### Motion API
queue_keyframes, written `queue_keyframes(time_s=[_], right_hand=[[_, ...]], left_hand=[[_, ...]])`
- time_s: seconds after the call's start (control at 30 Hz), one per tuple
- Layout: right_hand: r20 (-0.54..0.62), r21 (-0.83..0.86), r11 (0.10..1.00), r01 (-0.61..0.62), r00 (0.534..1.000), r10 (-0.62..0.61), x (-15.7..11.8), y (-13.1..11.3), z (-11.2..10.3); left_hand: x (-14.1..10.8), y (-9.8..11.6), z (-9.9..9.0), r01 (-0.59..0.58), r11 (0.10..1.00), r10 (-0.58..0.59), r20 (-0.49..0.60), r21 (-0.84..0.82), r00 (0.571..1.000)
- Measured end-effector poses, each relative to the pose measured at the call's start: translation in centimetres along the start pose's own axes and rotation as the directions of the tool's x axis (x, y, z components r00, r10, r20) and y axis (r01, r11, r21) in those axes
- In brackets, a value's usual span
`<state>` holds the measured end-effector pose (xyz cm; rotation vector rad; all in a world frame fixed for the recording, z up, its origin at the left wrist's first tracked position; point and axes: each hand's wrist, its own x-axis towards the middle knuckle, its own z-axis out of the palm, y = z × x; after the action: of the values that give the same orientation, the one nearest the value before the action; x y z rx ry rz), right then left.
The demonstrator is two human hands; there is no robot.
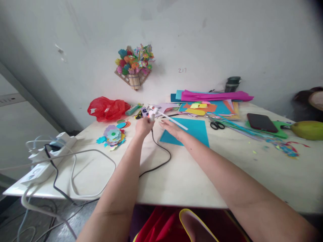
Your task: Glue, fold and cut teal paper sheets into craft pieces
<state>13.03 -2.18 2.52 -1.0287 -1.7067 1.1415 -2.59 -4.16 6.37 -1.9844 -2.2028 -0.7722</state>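
Observation:
My left hand (144, 126) is closed around a white glue gun (151, 114) with a black cord running down from it. A long white glue stick (174, 120) slants from the gun toward the right, passing above my right hand. My right hand (169, 125) is low over the left edge of a blue sheet (195, 129), its fingers stretched toward the gun and apart from it. To the left of my hands lies a stack of paper flowers (112, 135), with small coloured paper circles (121, 124) just behind it.
A power strip (41, 169) with looping cables occupies the table's left side. A red plastic bag (107, 109) sits at the back. Scissors (217, 125), paper strips (239, 127), a phone (261, 123) and a yellow-green fruit (308, 130) lie to the right. A dark bottle (232, 84) stands by the wall.

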Motion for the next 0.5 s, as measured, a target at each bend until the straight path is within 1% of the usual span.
queue_keyframes(time_s=[0.03,0.07,0.1,0.17,0.2,0.27,0.3,0.37,0.5], right_hand=[[0.012,-0.105,0.994,-0.036,0.999,0.037,0.1,0.4,-0.2],[0.034,-0.244,0.968,-0.054,0.997,0.064,0.1,0.9,-0.5],[0.043,-0.390,0.919,-0.060,0.996,0.083,0.2,1.4,-0.7],[0.055,-0.636,0.771,-0.041,0.994,0.098,0.2,2.2,-1.2],[0.068,-0.718,0.696,-0.028,0.991,0.111,0.2,2.6,-1.4],[0.104,-0.813,0.583,-0.005,0.983,0.153,0.2,3.0,-1.7],[0.120,-0.835,0.550,0.004,0.977,0.174,0.1,3.1,-1.8],[0.140,-0.856,0.517,0.015,0.969,0.204,0.1,3.1,-2.0],[0.153,-0.868,0.496,0.020,0.961,0.230,0.0,2.6,-2.7]], left_hand=[[0.3,-1.1,-0.3,0.025,0.999,-0.025,0.000,0.046,1.000],[0.5,-2.2,-0.5,0.038,0.995,-0.039,0.010,0.089,0.999],[0.7,-3.1,-0.6,0.062,0.989,-0.066,0.033,0.132,0.997],[0.8,-4.4,-0.7,0.114,0.971,-0.135,0.087,0.209,0.987],[0.9,-4.9,-0.6,0.135,0.961,-0.165,0.109,0.242,0.980],[0.8,-5.4,-0.4,0.162,0.945,-0.209,0.142,0.285,0.968],[0.8,-5.6,-0.3,0.173,0.938,-0.227,0.152,0.301,0.962],[0.8,-5.8,-0.1,0.189,0.925,-0.252,0.160,0.330,0.954],[1.0,-6.0,-0.1,0.191,0.909,-0.262,0.151,0.372,0.953]])
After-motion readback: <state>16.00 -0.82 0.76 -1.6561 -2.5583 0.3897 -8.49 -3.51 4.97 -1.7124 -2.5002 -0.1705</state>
